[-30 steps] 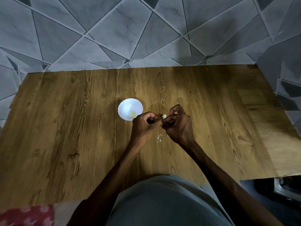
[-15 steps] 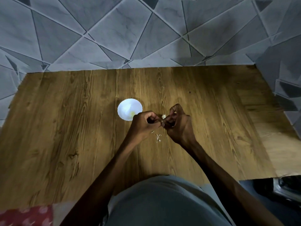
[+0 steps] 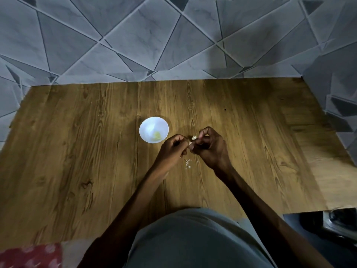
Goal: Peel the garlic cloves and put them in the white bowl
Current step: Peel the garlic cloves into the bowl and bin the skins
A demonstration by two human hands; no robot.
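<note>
One wide-angle camera, worn on the person's head, looks forward and steeply down onto the desk (image 3: 77,151) from close above. The clothed body (image 3: 193,240) fills the 6 o'clock edge, the left hand (image 3: 172,150) and right hand (image 3: 211,149) meet near centre, and grey tiles (image 3: 135,35) lie beyond the desk's far edge at 12 o'clock.

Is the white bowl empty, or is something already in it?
Not empty: the white bowl sits upright and a small yellowish piece, probably peeled garlic, lies inside.

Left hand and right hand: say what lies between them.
Head view: a garlic clove, pinched by the left hand and the right hand; peel scraps lie on the table nearer the person.
</note>
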